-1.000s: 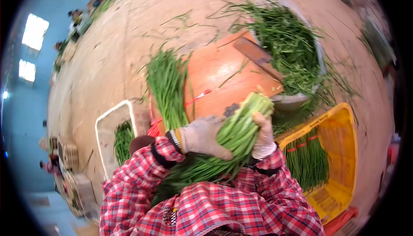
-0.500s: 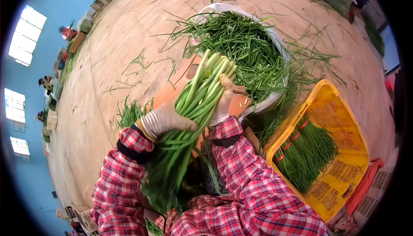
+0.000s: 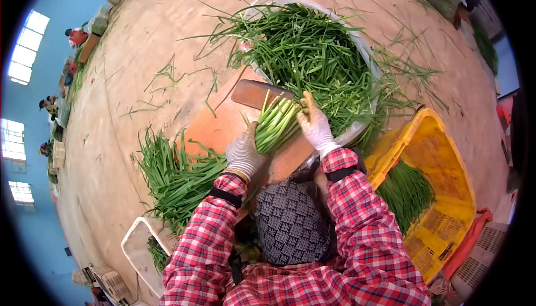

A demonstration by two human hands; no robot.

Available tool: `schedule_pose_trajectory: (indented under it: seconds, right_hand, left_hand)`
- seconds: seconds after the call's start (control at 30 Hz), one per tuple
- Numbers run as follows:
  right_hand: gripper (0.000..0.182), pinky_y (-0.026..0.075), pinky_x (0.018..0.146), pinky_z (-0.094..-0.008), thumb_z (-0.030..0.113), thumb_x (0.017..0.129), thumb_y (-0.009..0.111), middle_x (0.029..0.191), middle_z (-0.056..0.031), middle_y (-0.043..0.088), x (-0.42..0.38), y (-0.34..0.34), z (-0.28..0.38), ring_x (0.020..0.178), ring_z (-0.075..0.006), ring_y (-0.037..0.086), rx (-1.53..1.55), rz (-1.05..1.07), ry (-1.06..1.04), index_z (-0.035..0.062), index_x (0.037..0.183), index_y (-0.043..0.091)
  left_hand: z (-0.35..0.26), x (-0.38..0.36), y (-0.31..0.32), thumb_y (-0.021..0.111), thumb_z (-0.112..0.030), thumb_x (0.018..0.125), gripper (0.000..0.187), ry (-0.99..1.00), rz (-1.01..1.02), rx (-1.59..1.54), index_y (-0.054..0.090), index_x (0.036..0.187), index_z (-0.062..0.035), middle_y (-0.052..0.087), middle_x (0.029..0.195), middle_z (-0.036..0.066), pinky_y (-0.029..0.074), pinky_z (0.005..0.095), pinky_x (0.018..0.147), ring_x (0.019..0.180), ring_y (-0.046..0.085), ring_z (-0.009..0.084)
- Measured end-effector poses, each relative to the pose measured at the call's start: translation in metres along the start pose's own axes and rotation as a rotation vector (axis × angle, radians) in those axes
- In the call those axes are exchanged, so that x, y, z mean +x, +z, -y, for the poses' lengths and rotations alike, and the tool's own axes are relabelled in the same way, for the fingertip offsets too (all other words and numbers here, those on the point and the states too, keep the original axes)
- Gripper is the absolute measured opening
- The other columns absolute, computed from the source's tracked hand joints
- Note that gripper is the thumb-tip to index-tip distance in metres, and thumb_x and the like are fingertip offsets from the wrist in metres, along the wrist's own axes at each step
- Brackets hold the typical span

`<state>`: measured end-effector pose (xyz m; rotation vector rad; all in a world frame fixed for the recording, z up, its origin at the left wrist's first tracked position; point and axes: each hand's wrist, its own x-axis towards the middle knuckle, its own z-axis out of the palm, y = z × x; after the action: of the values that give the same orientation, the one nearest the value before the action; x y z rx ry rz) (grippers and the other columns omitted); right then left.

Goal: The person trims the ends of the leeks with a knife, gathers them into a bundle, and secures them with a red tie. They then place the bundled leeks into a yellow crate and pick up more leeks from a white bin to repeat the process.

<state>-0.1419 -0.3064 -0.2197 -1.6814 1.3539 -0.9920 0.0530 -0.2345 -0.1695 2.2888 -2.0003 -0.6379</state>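
Note:
A bunch of green stalks (image 3: 276,123) with pale cut ends lies over an orange board, between my gloved hands. My left hand (image 3: 244,152) is closed round its left side. On its right, my right hand (image 3: 316,124) has its fingers apart, with the thumb side close to the stalks. A wide dark blade (image 3: 258,94) rests on the board (image 3: 215,123) just beyond the bunch. Behind the board, a white-rimmed bag (image 3: 365,49) is full of loose green leaves (image 3: 312,49). More long leaves (image 3: 178,177) lie left of the board.
At the right stands a yellow crate (image 3: 452,194) with green bundles (image 3: 407,191) inside. A white crate (image 3: 137,244) is at the lower left. Cut leaves are scattered over the floor (image 3: 128,155). Other people sit along the blue wall at the far left, with one partly visible at the upper right.
The bunch has come down from upright to low over the board, baring the blade. My left hand has moved right, and my right hand has shifted right and down, its fingers opened.

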Motion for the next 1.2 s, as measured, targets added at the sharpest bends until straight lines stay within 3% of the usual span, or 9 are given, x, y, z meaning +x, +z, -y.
schedule_pose_trajectory:
  seconds: [0.03,0.1,0.17,0.27,0.47,0.63,0.77,1.0,1.2]
  right_hand:
    - [0.056,0.046,0.085,-0.0388,0.006,0.082,0.053,0.113,-0.0172,0.057,0.003,-0.009,0.014,0.095,-0.0339,0.058,0.038,-0.009,0.08,0.0082,0.135,0.034]
    - [0.057,0.043,0.089,-0.0407,0.004,0.077,0.056,0.114,-0.0122,0.057,0.008,-0.015,-0.018,0.101,-0.0269,0.056,-0.182,-0.137,-0.234,0.0105,0.131,0.041]
    - [0.057,0.041,0.09,-0.0431,0.015,0.076,0.06,0.113,-0.0112,0.058,0.005,-0.017,-0.034,0.102,-0.0267,0.055,-0.783,0.178,-0.159,0.0101,0.13,0.043]
    - [0.058,0.038,0.093,-0.0437,0.026,0.075,0.062,0.112,-0.0104,0.058,0.003,-0.013,-0.018,0.105,-0.0266,0.054,-0.84,0.34,-0.164,0.0103,0.128,0.045]
    - [0.032,0.052,0.066,-0.0355,0.022,0.073,0.069,0.074,-0.0101,0.06,0.035,-0.029,-0.015,0.072,-0.0268,0.062,-0.838,0.233,-0.194,0.0125,0.103,0.059]
    - [0.028,0.049,0.064,-0.0323,0.024,0.083,0.063,0.083,-0.0131,0.065,0.021,-0.113,0.01,0.068,-0.0222,0.062,-0.283,-0.105,0.008,0.0025,0.1,0.062]
    - [0.053,0.045,0.071,-0.0235,0.009,0.081,0.066,0.095,-0.0017,0.06,-0.03,-0.139,0.019,0.079,-0.011,0.056,0.394,-0.027,0.135,0.003,0.128,0.043]
    - [0.038,0.047,0.066,-0.0257,0.005,0.082,0.061,0.084,-0.0066,0.06,-0.075,-0.118,0.024,0.072,-0.011,0.056,0.18,-0.119,0.132,0.0011,0.118,0.049]
    - [0.04,0.049,0.068,-0.0286,0.007,0.082,0.06,0.089,-0.013,0.063,-0.095,-0.114,0.038,0.078,-0.0187,0.063,0.211,0.008,0.121,-0.0009,0.119,0.046]
  left_hand:
    - [-0.002,0.001,-0.003,0.067,-0.047,0.069,0.081,0.002,-0.003,-0.001,0.035,0.133,-0.0086,0.061,0.101,0.02,0.046,0.0444,0.082,0.093,0.06,0.035]
    - [-0.006,0.002,-0.007,0.069,-0.042,0.068,0.08,-0.079,0.12,0.029,0.035,0.133,-0.0085,0.058,0.11,0.02,0.044,0.0436,0.085,0.099,0.058,0.0338]
    - [-0.007,0.0,-0.004,0.07,-0.039,0.067,0.08,-0.073,0.077,0.076,0.036,0.132,-0.0086,0.054,0.116,0.018,0.043,0.0428,0.088,0.103,0.055,0.0326]
    - [0.0,-0.003,0.011,0.071,-0.036,0.066,0.079,-0.031,-0.03,0.122,0.037,0.132,-0.0089,0.048,0.126,0.016,0.04,0.0418,0.091,0.109,0.051,0.0306]
    - [-0.005,-0.011,0.014,0.071,-0.035,0.066,0.075,-0.007,-0.113,0.129,0.039,0.129,-0.009,0.05,0.125,0.012,0.038,0.0426,0.093,0.112,0.05,0.0278]
    - [-0.01,-0.003,-0.007,0.073,-0.039,0.063,0.093,-0.081,0.053,0.034,0.027,0.138,-0.0076,0.045,0.13,0.016,0.037,0.0443,0.096,0.119,0.046,0.0299]
    - [-0.009,0.01,-0.03,0.081,-0.042,0.052,0.118,0.008,0.22,0.072,0.015,0.142,-0.0039,0.042,0.132,0.024,0.037,0.0444,0.098,0.121,0.046,0.0316]
    - [-0.057,0.012,-0.041,0.076,-0.059,0.052,0.125,-0.047,0.167,0.311,0.01,0.143,-0.0058,0.022,0.142,0.028,0.021,0.0571,0.104,0.134,0.023,0.0375]
    - [-0.056,0.025,-0.012,0.078,-0.049,0.057,0.112,-0.106,0.102,0.311,0.017,0.141,-0.0052,0.03,0.14,0.022,0.024,0.055,0.103,0.132,0.027,0.034]
